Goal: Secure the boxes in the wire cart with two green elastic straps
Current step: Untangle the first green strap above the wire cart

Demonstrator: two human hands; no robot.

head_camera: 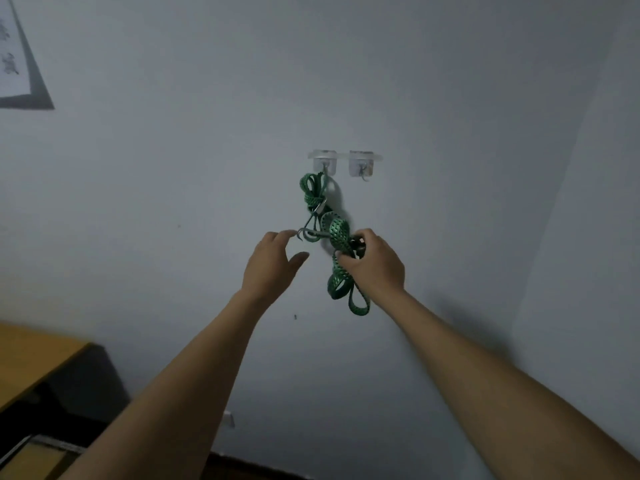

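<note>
Two clear adhesive hooks are stuck on the white wall: the left hook (pixel 322 162) and the right hook (pixel 362 164). A bundled green elastic strap (pixel 313 192) hangs from the left hook. My right hand (pixel 374 263) grips a second coiled green strap (pixel 338 233) just below it, with loops dangling under the fist. That strap's metal end hook (pixel 306 234) sticks out to the left. My left hand (pixel 273 261) is raised beside it with fingers spread, its fingertips close to the metal end hook. The wire cart and boxes are out of view.
A wooden desk top (pixel 31 355) juts in at the lower left, with a dark gap and a cardboard box (pixel 31 459) beneath it. A framed scroll (pixel 17 60) hangs at the upper left of the wall. A wall corner runs down the right side.
</note>
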